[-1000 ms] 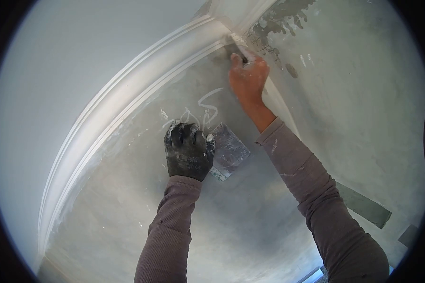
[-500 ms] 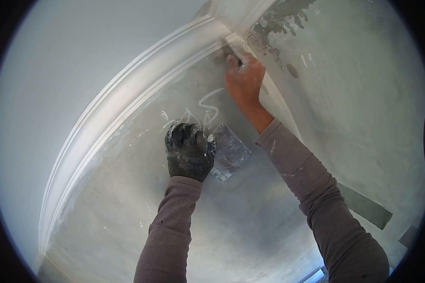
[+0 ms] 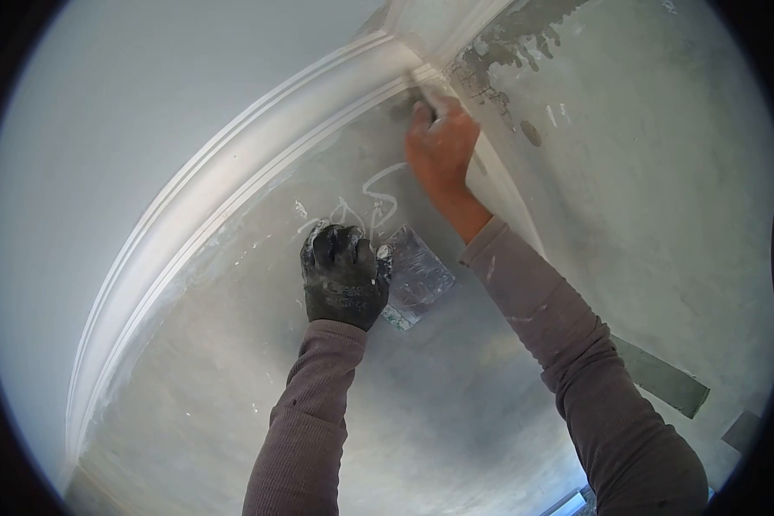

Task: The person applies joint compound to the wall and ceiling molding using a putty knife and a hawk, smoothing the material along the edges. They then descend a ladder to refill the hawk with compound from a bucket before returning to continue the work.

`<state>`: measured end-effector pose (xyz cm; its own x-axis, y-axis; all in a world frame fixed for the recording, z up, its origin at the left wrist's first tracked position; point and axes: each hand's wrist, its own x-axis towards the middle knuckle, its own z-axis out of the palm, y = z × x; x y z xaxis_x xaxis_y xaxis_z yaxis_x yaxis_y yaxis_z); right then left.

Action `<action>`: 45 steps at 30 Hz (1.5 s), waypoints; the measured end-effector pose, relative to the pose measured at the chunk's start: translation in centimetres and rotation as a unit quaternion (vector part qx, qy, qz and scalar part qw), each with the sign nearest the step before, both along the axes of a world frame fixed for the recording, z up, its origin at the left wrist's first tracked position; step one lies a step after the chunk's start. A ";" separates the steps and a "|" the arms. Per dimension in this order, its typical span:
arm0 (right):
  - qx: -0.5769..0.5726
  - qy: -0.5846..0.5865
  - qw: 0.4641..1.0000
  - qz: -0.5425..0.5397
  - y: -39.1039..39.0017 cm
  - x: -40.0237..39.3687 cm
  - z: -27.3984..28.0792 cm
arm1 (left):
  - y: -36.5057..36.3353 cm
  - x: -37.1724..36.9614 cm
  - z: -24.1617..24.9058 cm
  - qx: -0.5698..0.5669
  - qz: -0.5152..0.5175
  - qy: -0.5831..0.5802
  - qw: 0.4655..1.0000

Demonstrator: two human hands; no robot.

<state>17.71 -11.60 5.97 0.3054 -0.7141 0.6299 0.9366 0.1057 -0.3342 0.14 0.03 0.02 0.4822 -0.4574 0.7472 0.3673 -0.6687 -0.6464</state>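
Observation:
My left hand (image 3: 346,273), in a black glove caked with white residue, is closed on a flat rectangular plate (image 3: 418,277) smeared with plaster. The plate juts out to the right of the fist, overlapping the grey wall. Higher up, my bare right hand (image 3: 441,144) grips a slim tool (image 3: 432,96) whose far end is smeared by motion; I cannot tell its exact kind. That tool points up at the lower edge of the white cornice (image 3: 258,155), close to the corner where the walls meet. A darker patch of wall shows just left of the tool.
White chalk-like marks (image 3: 381,196) are on the grey wall between my hands. The right wall (image 3: 662,172) has dark, rough patches (image 3: 525,39) near the corner. A grey rectangular strip (image 3: 662,376) shows beside my right sleeve. The pale ceiling (image 3: 146,95) fills the upper left.
My right hand has shifted slightly left and down, the tool moving with it near the cornice corner. The left hand and its plate have hardly moved.

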 end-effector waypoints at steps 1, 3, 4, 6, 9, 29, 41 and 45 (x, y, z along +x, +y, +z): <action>-0.027 -0.034 0.999 0.001 0.2 -0.5 -0.3 | 0.1 0.0 0.0 -0.004 -0.007 0.000 1.000; -0.038 -0.045 0.998 0.013 0.0 -0.9 -0.7 | 0.1 0.2 0.0 -0.007 -0.017 0.001 1.000; -0.051 -0.056 0.997 0.028 -0.3 -1.2 -0.8 | 0.2 0.2 -0.1 -0.003 -0.017 0.000 1.000; -0.041 -0.029 0.999 -0.015 -1.8 -1.1 -0.4 | 0.3 0.0 -0.1 -0.002 -0.017 -0.006 1.000; -0.071 -0.017 0.992 -0.100 -4.6 -0.5 -0.1 | 0.2 -0.1 0.1 -0.022 -0.009 0.008 1.000; -0.298 0.003 0.914 -0.276 -5.2 -2.4 1.1 | -0.1 -0.4 0.3 -0.019 -0.011 0.016 1.000; -0.053 -0.019 0.998 -0.017 -3.1 0.5 -0.4 | -0.3 -0.4 0.2 -0.024 -0.006 0.015 1.000; -0.027 -0.035 0.999 -0.020 -3.2 1.1 0.3 | -0.2 -0.4 0.2 -0.027 0.017 0.028 0.999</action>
